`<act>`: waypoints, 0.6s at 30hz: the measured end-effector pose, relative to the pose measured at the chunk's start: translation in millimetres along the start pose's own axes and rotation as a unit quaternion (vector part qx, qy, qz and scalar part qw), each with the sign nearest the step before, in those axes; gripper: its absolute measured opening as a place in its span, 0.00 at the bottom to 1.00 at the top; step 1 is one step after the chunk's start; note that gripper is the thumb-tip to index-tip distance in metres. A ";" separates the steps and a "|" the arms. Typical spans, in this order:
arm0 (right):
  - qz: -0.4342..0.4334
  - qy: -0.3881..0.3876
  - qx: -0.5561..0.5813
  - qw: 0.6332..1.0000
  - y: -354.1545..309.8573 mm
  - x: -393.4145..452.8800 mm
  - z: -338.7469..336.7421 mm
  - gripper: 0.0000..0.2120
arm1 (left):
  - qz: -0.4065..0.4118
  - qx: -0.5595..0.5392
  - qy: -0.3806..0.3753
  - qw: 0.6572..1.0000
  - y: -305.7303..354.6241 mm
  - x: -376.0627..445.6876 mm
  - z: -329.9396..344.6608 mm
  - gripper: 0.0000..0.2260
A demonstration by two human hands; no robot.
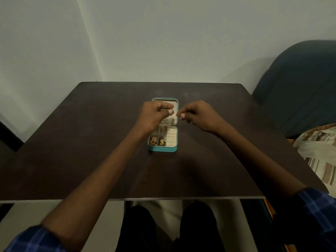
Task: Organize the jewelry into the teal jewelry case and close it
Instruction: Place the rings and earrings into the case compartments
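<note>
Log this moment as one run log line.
case: open on table | left hand, right hand: pinching small jewelry above lid | front compartments: earrings stored

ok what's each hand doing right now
left hand: pinched shut on a small piece of jewelry over the open teal jewelry case
right hand: pinched shut on a small piece too
</note>
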State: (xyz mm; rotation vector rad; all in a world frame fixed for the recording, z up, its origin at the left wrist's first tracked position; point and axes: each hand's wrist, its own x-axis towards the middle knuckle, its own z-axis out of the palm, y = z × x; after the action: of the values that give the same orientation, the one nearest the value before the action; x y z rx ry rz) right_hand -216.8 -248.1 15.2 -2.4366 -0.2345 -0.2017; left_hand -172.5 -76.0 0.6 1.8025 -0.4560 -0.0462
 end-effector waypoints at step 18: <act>0.040 -0.011 -0.016 0.999 9.8 23.8 34.8 0.09 | -0.067 0.303 -0.003 0.951 -58.1 8.6 11.9 0.03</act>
State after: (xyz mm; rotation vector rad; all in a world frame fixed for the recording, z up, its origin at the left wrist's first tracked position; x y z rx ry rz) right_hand -188.5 -230.4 -12.4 -2.4764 -0.1438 -0.1439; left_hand -151.5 -77.7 -55.4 2.4392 -0.3726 -0.0052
